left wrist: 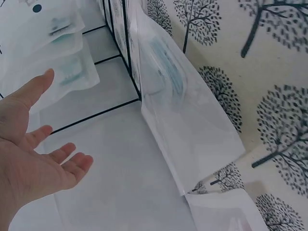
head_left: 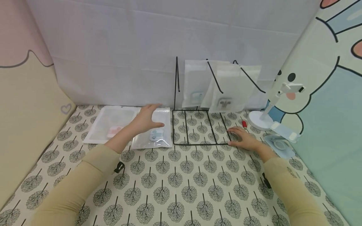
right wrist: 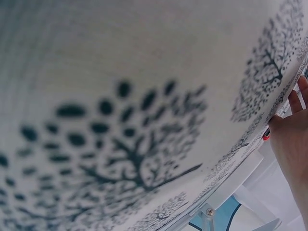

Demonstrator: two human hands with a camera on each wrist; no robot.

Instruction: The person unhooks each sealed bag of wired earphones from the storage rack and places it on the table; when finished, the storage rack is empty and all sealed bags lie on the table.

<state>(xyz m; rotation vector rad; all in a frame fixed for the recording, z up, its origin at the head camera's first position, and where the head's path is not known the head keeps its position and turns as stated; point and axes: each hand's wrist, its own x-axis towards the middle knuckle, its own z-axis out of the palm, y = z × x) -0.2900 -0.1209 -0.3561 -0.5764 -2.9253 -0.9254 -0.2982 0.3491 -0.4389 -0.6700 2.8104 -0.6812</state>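
My left hand hovers with spread fingers over a clear zip bag that holds light-blue wired earphones. In the left wrist view, nothing lies between that hand's fingers. A second bag with a pink item lies to the left, partly hidden behind my left forearm. To the right stands a black wire rack, with several frosted bags hanging from its upper hooks. My right hand is low at the rack's right base wire, fingertips right at the wire with the fingers relaxed.
A white phone stand is at the right rear, with a small red object beside it. Near the right wall lies a pale blue packet. A tree-print cloth covers the table, and a white curtain hangs behind.
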